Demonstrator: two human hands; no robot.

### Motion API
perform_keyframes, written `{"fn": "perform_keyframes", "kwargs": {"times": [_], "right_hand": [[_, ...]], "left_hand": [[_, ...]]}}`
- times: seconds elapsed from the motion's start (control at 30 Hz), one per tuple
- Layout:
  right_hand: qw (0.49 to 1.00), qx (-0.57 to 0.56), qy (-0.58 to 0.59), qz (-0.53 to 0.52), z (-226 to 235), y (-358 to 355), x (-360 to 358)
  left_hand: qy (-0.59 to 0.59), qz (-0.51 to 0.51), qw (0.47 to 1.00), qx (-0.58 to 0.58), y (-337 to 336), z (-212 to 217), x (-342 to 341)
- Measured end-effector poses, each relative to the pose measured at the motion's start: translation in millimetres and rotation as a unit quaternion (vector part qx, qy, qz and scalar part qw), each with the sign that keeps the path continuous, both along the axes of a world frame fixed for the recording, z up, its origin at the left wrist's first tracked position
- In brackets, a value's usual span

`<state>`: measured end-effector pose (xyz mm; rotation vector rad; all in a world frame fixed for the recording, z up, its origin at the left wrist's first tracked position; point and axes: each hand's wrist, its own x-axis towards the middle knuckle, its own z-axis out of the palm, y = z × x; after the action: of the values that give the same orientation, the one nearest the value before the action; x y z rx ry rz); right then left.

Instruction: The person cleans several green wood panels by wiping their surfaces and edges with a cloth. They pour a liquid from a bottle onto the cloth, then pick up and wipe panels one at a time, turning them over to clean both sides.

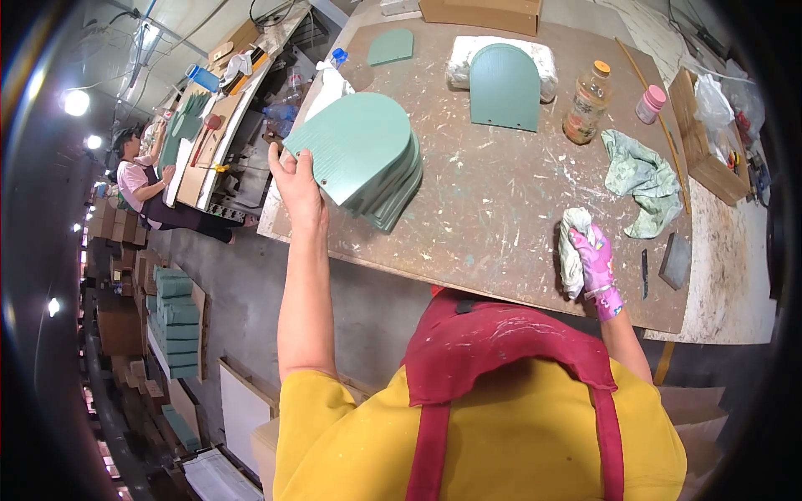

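Note:
My bare left hand (301, 184) pinches the near-left edge of a green arched panel (359, 138), thumb on top near a small hole. The panel lies over or just above a stack of similar green panels (393, 196); whether it touches them I cannot tell. My right hand (596, 260), in a pink patterned glove, is closed round a bunched pale cloth (573, 250) near the table's front edge. Farther off, another green arched panel (505, 88) leans on a white wrapped bundle (547, 75). A smaller green piece (391, 48) lies at the far left.
On the paint-specked table (468, 196) stand a bottle with an orange cap (587, 104) and a pink-lidded jar (650, 105). A stained rag (643, 179), a dark knife-like tool (644, 274) and a grey block (675, 260) lie at right. Another person (142, 179) works at a far-left bench.

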<state>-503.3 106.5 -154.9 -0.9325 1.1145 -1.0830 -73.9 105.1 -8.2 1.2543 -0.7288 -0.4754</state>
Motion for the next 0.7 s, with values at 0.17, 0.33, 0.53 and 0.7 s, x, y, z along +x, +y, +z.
{"fn": "perform_keyframes", "kwargs": {"times": [0.17, 0.33, 0.53, 0.7], "right_hand": [[1.000, 0.005, -0.003, -0.011, -5, -1, -2], [0.999, 0.010, 0.046, -0.004, -11, 0, -2], [0.998, 0.061, 0.002, -0.004, 1, -1, -6], [0.996, 0.083, -0.006, -0.013, -2, -2, -10]], "left_hand": [[-0.038, 0.034, 0.998, 0.048, -11, -25, 17], [-0.222, 0.194, 0.937, 0.185, -8, -30, 6], [-0.560, 0.192, 0.805, 0.035, -21, 22, -72], [-0.409, -0.223, 0.884, 0.049, -92, -23, -171]]}}
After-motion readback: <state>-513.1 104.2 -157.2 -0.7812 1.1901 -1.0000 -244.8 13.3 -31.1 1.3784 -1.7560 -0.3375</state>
